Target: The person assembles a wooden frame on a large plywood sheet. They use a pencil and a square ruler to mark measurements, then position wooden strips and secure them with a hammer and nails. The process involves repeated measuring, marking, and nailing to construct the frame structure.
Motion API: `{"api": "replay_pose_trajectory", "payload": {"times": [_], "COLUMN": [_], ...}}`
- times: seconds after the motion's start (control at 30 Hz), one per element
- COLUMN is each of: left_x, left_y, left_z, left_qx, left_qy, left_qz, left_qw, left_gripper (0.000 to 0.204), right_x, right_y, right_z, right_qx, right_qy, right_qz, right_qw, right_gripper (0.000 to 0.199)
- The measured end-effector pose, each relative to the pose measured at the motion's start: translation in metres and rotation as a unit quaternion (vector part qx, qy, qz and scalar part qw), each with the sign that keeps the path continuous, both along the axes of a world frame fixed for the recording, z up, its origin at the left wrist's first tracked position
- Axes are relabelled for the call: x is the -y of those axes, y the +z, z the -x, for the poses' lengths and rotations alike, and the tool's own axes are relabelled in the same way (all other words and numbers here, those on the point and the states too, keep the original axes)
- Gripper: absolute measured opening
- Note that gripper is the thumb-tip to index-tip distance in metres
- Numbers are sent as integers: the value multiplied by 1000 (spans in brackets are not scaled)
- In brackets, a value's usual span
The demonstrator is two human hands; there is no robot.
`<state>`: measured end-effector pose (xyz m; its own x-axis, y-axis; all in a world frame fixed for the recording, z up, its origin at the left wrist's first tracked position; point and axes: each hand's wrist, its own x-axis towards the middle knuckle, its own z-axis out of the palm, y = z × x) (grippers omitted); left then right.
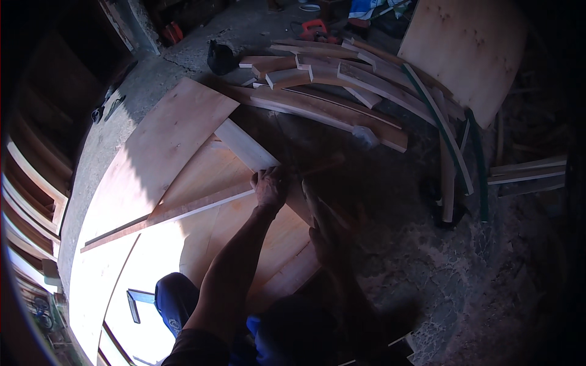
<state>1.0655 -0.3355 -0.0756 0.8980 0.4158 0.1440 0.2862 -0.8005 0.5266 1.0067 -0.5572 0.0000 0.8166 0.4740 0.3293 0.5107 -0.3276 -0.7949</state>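
The person's left hand, half-curled, lies where a long, narrow brown wooden strip crosses a pale, flat wooden board; its hold is unclear. In shadow, the right hand meets a long, slim object, its grip too dim to tell

Hard light falls in from the left, burning the near part of the pale panel to featureless white. A ragged shadow edge cuts across the plywood sheet beyond it. Further right the scene turns dim: the left hand reads fairly clearly, while the right hand sinks into murky shadow, its outline soft. Cool, muted light reaches the far timber pieces. Fisheye distortion bows the wooden frames at far left, and the corners fade to black.
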Motion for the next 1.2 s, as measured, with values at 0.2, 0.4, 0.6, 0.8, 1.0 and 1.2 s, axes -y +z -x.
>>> {"api": "replay_pose_trajectory", "payload": {"times": [0.2, 0.4, 0.6, 0.8, 1.0, 1.2], "left_x": [-4, -4, -2, -5, 0, -1], "left_y": [-13, -16, 2, -12, -2, -5], "left_z": [-1, -1, -1, -2, -1, 2], "left_qx": [57, 41, -1, 12, 35, 26], "left_qy": [-8, -6, -9, 14, -1, 2], "left_qz": [-10, -4, 1, 0, -19, 15], "left_qw": [998, 999, 1000, 1000, 999, 1000], "left_gripper": [32, 32, 33, 32, 32, 34], "right_x": [71, 92, 16, 118, 26, 127], "right_y": [-18, 16, -20, 41, -6, -29], "right_z": [87, 111, 18, 135, 30, 141], "right_qx": [38, -11, -23, -278, 30, -331], "right_qy": [-70, -14, -1, -18, -10, -62], "right_qz": [139, 479, -52, 376, 17, 236], "right_qw": [987, 877, 998, 884, 999, 912], "right_gripper": [62, 50, 56, 61, 48, 58]}}
